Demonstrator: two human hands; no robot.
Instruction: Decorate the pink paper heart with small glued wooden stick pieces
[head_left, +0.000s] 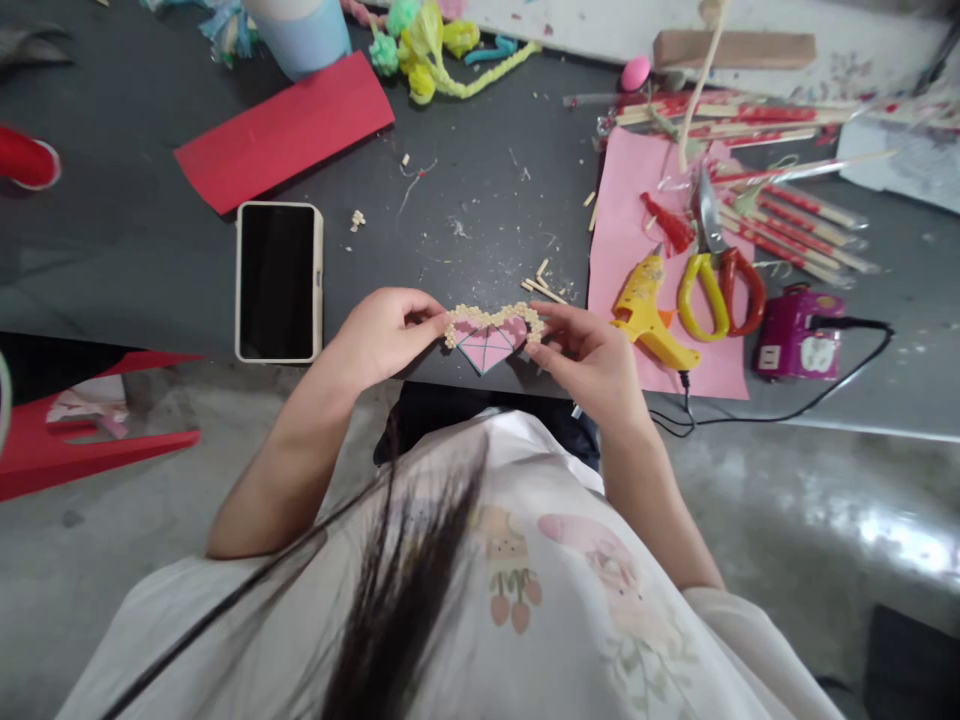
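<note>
A pink paper heart [484,345] with dark lines drawn across it is held near the table's front edge. Small cream-coloured pieces run along its upper rim and down both sides. My left hand [390,335] pinches the heart's left side between thumb and fingers. On the opposite side, my right hand [589,360] grips the right edge, thumb below and fingers above. A few short pale sticks [544,290] lie just beyond the heart, close to my right fingers.
A phone [277,282] lies at left below a red card [285,130]. At right, pink paper [619,200] bears a yellow glue gun [645,305] and scissors [709,260]. Its cord runs to a purple box [799,335]. Wrapped chopsticks [795,225] and yellow yarn [424,50] lie farther back.
</note>
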